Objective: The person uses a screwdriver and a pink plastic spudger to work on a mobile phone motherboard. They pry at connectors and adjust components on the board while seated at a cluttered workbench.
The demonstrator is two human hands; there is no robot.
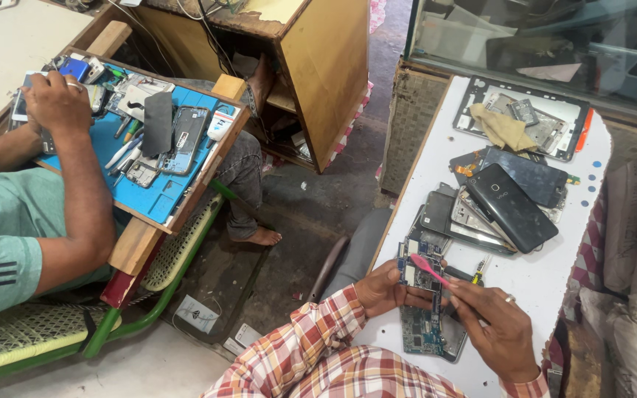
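White table (547,284) edge, cluttered with dismantled phones (514,203). Your left hand (386,289) clenches a small blue-green circuit board (420,274) above it; your right hand (497,328) pinches a pink-bristled brush (427,268) on it. Risk (judged): hard strokes could dislodge components or the board could slip floorward.

Dark phone screens (514,206) stacked on white table (547,284); white label (196,313) on floor.

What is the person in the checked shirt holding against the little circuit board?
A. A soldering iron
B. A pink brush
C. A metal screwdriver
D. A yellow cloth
B. The right hand holds a pink brush with its head laid on the small circuit board that the left hand grips; the yellow cloth lies far off on a tray.
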